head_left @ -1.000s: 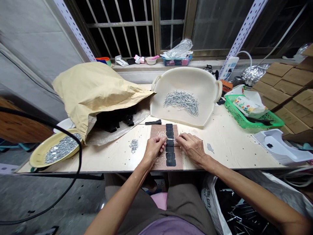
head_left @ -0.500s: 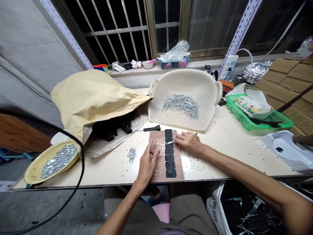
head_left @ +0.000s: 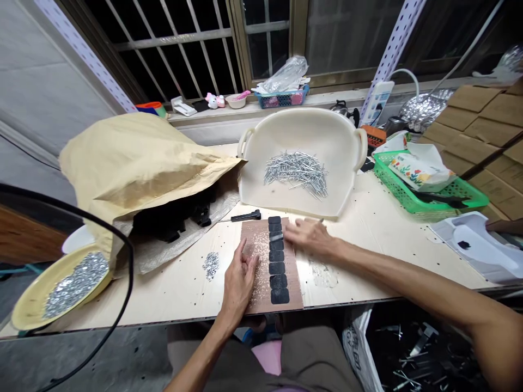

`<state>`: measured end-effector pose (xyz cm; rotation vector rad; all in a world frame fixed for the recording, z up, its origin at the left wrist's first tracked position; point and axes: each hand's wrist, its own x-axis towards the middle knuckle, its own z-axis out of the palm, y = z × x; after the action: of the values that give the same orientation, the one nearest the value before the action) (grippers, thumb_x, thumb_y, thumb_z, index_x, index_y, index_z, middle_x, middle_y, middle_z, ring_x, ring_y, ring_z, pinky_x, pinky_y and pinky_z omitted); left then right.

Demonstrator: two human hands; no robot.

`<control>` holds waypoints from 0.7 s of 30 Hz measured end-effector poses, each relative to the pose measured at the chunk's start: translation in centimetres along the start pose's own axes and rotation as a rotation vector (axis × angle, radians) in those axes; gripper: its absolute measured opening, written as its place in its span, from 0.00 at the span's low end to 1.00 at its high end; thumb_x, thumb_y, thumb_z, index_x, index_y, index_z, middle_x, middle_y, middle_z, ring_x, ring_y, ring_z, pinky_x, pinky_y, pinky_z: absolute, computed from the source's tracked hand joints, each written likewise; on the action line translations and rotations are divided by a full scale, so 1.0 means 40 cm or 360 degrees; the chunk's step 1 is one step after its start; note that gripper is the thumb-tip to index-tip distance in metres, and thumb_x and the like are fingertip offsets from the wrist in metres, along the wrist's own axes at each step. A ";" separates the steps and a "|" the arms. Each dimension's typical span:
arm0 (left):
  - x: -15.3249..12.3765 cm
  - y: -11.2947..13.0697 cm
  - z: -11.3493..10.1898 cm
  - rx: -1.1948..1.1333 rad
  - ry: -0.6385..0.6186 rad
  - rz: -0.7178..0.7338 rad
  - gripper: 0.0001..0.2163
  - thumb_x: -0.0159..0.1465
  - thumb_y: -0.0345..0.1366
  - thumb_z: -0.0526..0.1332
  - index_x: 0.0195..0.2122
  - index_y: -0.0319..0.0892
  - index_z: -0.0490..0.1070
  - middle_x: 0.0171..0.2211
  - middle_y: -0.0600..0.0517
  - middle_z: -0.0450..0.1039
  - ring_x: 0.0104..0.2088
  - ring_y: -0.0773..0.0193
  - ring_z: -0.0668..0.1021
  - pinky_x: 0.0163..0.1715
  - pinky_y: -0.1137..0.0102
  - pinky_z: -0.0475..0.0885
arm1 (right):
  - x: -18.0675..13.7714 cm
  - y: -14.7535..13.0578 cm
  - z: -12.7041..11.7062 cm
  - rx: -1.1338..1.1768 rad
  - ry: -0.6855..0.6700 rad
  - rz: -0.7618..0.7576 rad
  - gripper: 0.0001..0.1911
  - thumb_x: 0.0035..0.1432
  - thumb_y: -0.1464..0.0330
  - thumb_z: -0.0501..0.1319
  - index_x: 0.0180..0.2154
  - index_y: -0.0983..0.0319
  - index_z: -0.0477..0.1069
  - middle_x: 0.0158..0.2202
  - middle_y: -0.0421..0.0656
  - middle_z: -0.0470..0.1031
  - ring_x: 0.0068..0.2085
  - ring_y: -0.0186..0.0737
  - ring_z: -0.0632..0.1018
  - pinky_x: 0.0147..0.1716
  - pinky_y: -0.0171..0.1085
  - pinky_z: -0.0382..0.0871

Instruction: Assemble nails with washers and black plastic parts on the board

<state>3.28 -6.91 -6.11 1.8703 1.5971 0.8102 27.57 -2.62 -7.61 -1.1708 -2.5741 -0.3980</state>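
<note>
My right hand (head_left: 310, 236) is closed on a slim tool with a flat silvery end (head_left: 277, 238); a dark tip pokes out behind the fingers, and the grip hides the rest. That silvery end lies over a column of black rounded pads (head_left: 277, 268) on a brown board (head_left: 295, 294). Pale crumbs (head_left: 260, 245) are scattered over the board left of the pads. At the board's left edge rests my left hand (head_left: 239, 280), holding nothing, with forefinger and thumb apart.
A white basin (head_left: 261, 190) with metal pins stands behind the board. Beside a black-handled screwdriver (head_left: 245, 216) lies a large paper sack (head_left: 139, 158). Small metal pieces (head_left: 211, 265) lie left, near a yellow bowl (head_left: 24, 310). On the right sits a green basket (head_left: 412, 201).
The view has shifted, moving the bench leftward in the picture. My right hand and the silvery tool end stay over the upper pads. My left hand remains at the board's left edge.
</note>
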 end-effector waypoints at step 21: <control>0.000 -0.006 0.006 0.0011 0.0030 0.0047 0.23 0.65 0.40 0.52 0.60 0.41 0.56 0.28 0.54 0.68 0.24 0.67 0.71 0.28 0.71 0.66 | 0.004 -0.014 0.016 -0.0059 0.0012 -0.0036 0.13 0.66 0.71 0.46 0.37 0.63 0.68 0.32 0.41 0.72 0.29 0.33 0.65 0.26 0.34 0.50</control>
<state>3.29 -6.89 -6.44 1.9008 1.5892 0.8385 26.95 -2.60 -8.22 -1.1511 -2.5863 -0.4558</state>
